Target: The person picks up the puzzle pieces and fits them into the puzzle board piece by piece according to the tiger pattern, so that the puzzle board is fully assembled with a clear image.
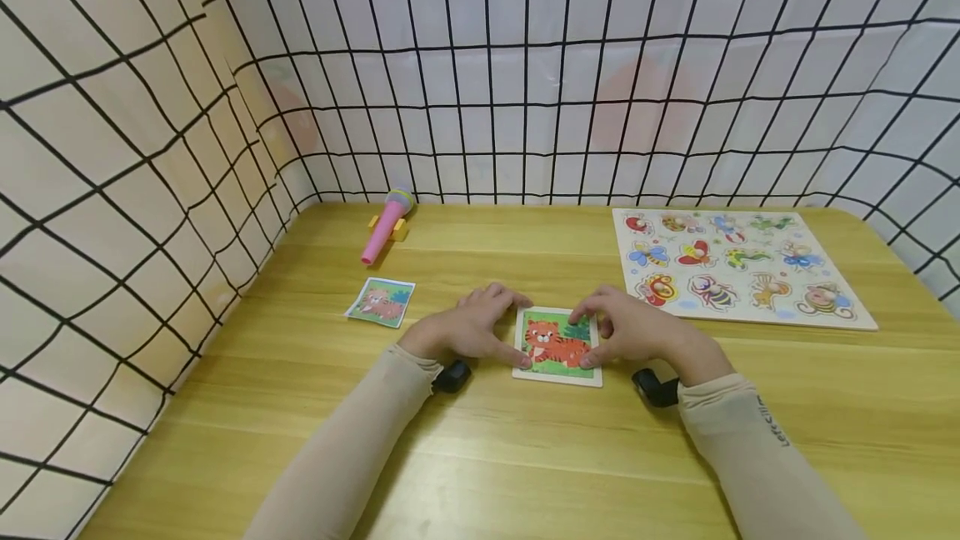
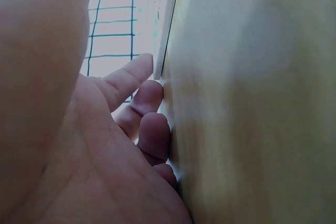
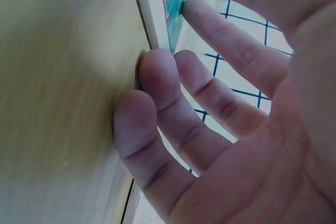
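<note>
In the head view, a small square picture puzzle board with a red tiger on green lies flat on the table. My left hand is at its left side, thumb on the lower left of the picture, index finger by the upper left corner. From the right, my right hand rests its index fingertip on the upper right of the picture and its thumb on the lower right. In the left wrist view, fingertips rest near the tabletop beside the board's edge. Bent fingertips meet the table in the right wrist view.
A tiger card lies left of my left hand. Behind it, a pink toy microphone leans on a yellow-orange block. A large insect puzzle board occupies the back right. Black netting surrounds the wooden table.
</note>
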Tool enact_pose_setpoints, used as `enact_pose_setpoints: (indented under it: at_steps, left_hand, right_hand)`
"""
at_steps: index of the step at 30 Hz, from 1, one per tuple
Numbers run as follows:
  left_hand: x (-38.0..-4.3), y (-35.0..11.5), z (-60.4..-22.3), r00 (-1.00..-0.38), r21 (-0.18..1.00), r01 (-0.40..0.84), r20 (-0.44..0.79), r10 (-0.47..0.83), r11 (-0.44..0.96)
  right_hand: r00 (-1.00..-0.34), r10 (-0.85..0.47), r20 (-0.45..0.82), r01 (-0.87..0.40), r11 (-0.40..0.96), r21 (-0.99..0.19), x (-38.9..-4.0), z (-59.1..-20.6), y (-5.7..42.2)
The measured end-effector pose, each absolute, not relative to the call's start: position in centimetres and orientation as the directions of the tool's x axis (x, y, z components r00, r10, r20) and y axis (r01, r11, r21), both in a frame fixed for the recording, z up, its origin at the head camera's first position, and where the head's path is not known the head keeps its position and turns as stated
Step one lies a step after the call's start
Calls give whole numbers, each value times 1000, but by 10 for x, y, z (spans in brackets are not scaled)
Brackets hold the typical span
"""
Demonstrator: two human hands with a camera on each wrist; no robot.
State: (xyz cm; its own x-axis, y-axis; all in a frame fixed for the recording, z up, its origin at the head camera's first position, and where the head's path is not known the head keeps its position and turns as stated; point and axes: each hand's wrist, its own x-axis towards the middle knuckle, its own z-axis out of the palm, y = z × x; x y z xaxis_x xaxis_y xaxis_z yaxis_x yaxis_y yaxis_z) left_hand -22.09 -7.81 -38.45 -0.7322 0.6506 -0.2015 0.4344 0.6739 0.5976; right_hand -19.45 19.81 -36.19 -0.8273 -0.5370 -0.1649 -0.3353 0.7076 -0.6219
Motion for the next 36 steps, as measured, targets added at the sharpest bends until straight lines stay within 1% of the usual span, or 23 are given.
enact_pose_setpoints:
  at_steps: [30,36]
  left_hand:
    - [-228,-77,-383,-729,563,463,-197,655,685]
    - [-228,-77,-383,-733,600,430,-206,649,675]
  right_hand:
    - [-825,-536,-180,-331,715,-616,-202,-363,201]
    - [-830,-531,-174,-333,719,-610,-201,-361,200]
